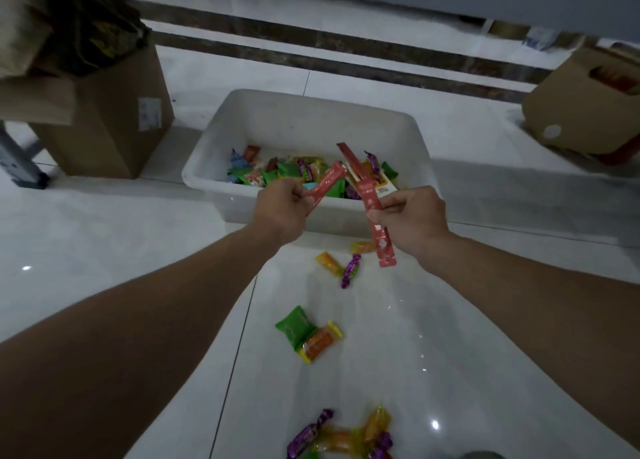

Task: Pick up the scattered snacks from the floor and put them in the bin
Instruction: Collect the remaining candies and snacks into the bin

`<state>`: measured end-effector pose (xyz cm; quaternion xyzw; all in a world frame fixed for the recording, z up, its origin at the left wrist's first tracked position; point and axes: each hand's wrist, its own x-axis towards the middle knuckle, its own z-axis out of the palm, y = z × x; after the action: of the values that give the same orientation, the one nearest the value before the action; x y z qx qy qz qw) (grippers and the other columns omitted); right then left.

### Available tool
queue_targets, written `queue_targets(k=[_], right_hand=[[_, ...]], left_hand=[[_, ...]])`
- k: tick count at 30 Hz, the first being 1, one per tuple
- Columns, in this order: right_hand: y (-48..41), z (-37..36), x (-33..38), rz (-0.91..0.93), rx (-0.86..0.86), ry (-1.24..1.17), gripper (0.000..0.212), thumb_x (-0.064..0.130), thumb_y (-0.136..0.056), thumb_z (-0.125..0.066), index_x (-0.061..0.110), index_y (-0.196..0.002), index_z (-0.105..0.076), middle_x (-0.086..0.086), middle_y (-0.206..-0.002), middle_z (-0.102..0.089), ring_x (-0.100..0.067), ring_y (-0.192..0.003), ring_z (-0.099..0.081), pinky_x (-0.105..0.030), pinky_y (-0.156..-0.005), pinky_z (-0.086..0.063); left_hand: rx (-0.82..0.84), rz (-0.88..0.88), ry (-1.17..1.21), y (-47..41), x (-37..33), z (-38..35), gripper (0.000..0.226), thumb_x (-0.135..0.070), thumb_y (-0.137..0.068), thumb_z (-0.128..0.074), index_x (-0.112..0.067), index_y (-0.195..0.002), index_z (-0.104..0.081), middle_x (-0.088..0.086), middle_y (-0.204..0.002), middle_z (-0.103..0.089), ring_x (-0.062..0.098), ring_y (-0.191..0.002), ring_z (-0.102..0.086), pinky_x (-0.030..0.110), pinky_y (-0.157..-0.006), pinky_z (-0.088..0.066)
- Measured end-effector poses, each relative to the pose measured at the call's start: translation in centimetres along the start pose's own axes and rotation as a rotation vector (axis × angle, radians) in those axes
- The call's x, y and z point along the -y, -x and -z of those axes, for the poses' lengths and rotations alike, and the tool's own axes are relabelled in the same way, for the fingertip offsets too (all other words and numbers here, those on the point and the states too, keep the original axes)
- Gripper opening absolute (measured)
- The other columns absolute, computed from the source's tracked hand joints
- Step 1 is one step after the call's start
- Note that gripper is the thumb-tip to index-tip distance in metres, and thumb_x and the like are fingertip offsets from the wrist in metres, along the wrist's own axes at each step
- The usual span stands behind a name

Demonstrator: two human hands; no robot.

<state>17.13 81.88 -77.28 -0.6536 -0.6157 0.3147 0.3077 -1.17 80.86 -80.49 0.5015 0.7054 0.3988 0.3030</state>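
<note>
Left grip (280, 209), centre frame, fingers curled and pinching the lower end of a red stick sachet (327, 187), which tilts up-right over the near rim of the white bin (294, 123). Right grip (412, 216), just right of centre, thumb and fingers closed around the middle of a second red stick (381, 240), near upright, its lower end hanging below the hand in front of the bin's near wall. A third red stick (348, 157) shows above it inside the bin; cannot tell if it is held. Bin sits upper centre on the white tiled floor (138, 233), its bottom covered with mixed wrapped snacks (294, 173), green, purple, red and yellow. On the floor below the hands: a yellow-orange candy (329, 263) touching a purple twist candy (351, 270), and an orange one (363, 246) just under the bin. Lower centre: a green packet (294, 327) overlapping an orange packet (320, 346). Bottom edge: a cluster of purple and orange candies (346, 434). Cardboard box (104, 123) upper left, brown carton (581, 105) upper right.
</note>
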Motion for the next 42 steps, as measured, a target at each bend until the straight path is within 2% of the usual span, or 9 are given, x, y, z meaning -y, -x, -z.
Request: queue_targets(k=[3, 8, 18, 21, 24, 27, 33, 37, 42], right_hand=[[-1.1, 0.2, 1.8, -0.001, -0.038, -0.056, 0.017, 0.013, -0.071, -0.083, 0.021, -0.079, -0.071, 0.000, -0.083, -0.071, -0.013, -0.081, -0.067, -0.027, -0.081, -0.054], [-3.6, -0.2, 3.7, 0.005, -0.059, -0.144, 0.027, 0.011, -0.075, -0.080, 0.027, -0.066, -0.061, 0.007, -0.074, -0.064, -0.010, -0.073, -0.063, -0.022, -0.070, -0.049], [-11.2, -3.7, 3.4, -0.016, 0.001, -0.193, 0.018, 0.010, -0.083, -0.073, 0.022, -0.095, -0.068, 0.002, -0.086, -0.068, -0.012, -0.076, -0.065, -0.024, -0.067, -0.053], [-13.3, -5.1, 3.1, -0.016, 0.034, -0.216, 0.019, 0.008, -0.084, -0.072, 0.021, -0.096, -0.067, 0.005, -0.078, -0.065, -0.007, -0.069, -0.062, -0.020, -0.059, -0.048], [-15.2, -6.7, 3.2, -0.068, 0.047, -0.288, 0.020, 0.007, -0.084, -0.072, 0.021, -0.096, -0.067, 0.000, -0.091, -0.069, -0.015, -0.079, -0.067, -0.029, -0.072, -0.057], [-16.9, -8.6, 2.8, -0.103, 0.052, -0.305, 0.026, 0.006, -0.082, -0.074, 0.019, -0.103, -0.069, -0.001, -0.100, -0.070, -0.019, -0.087, -0.068, -0.038, -0.082, -0.058], [-16.6, -9.4, 1.7, 0.058, 0.020, -0.037, 0.036, 0.015, -0.087, -0.068, 0.018, -0.122, -0.064, 0.000, -0.123, -0.064, -0.014, -0.110, -0.059, -0.023, -0.102, -0.043], [-14.4, -8.6, 2.1, 0.178, 0.096, 0.033, 0.039, 0.020, -0.087, -0.068, 0.019, -0.126, -0.062, 0.003, -0.120, -0.064, -0.007, -0.098, -0.056, -0.015, -0.089, -0.040], [-10.4, -6.6, 2.8, 0.294, 0.156, 0.057, 0.044, 0.025, -0.087, -0.069, 0.018, -0.129, -0.060, 0.002, -0.124, -0.062, -0.013, -0.109, -0.058, -0.029, -0.101, -0.046]], left_hand=[[-0.070, 0.000, 0.069, -1.8, -1.9, 1.4, 0.024, -0.011, -0.088, -0.064, -0.020, -0.067, -0.057, 0.008, -0.076, -0.063, 0.022, -0.075, -0.057, 0.034, -0.071, -0.048], [-0.127, 0.042, 0.239, -3.4, -3.9, 2.1, 0.014, -0.009, -0.090, -0.063, -0.015, -0.077, -0.060, 0.005, -0.077, -0.062, 0.015, -0.064, -0.055, 0.026, -0.056, -0.046], [-0.289, 0.246, 0.305, -11.1, -1.5, 1.0, 0.019, -0.010, -0.084, -0.069, -0.020, -0.071, -0.060, 0.006, -0.079, -0.066, 0.029, -0.081, -0.068, 0.043, -0.071, -0.057], [-0.347, 0.263, 0.279, -13.8, -0.2, 0.2, 0.004, -0.016, -0.085, -0.069, -0.018, -0.085, -0.066, 0.005, -0.086, -0.068, 0.026, -0.084, -0.067, 0.041, -0.077, -0.058], [-0.358, 0.198, 0.148, -14.3, 1.5, -0.8, 0.014, -0.019, -0.092, -0.061, -0.015, -0.105, -0.066, 0.002, -0.101, -0.067, 0.018, -0.092, -0.063, 0.031, -0.086, -0.053], [-0.286, 0.096, -0.006, -13.4, 2.5, -1.2, 0.020, -0.022, -0.095, -0.057, -0.016, -0.112, -0.064, -0.001, -0.100, -0.064, 0.011, -0.090, -0.057, 0.021, -0.079, -0.043], [-0.202, -0.023, -0.145, -11.9, 2.4, 0.1, 0.035, -0.028, -0.096, -0.054, -0.018, -0.130, -0.056, 0.000, -0.119, -0.063, 0.005, -0.096, -0.052, 0.014, -0.083, -0.038], [-0.205, -0.033, -0.185, -9.9, 2.3, 1.3, 0.039, -0.032, -0.095, -0.055, -0.019, -0.132, -0.054, 0.000, -0.127, -0.059, 0.013, -0.114, -0.054, 0.019, -0.089, -0.039], [-0.233, 0.002, -0.167, -5.9, 2.2, 3.1, 0.042, -0.036, -0.092, -0.059, -0.023, -0.131, -0.056, 0.001, -0.126, -0.062, 0.021, -0.116, -0.056, 0.034, -0.099, -0.046]])
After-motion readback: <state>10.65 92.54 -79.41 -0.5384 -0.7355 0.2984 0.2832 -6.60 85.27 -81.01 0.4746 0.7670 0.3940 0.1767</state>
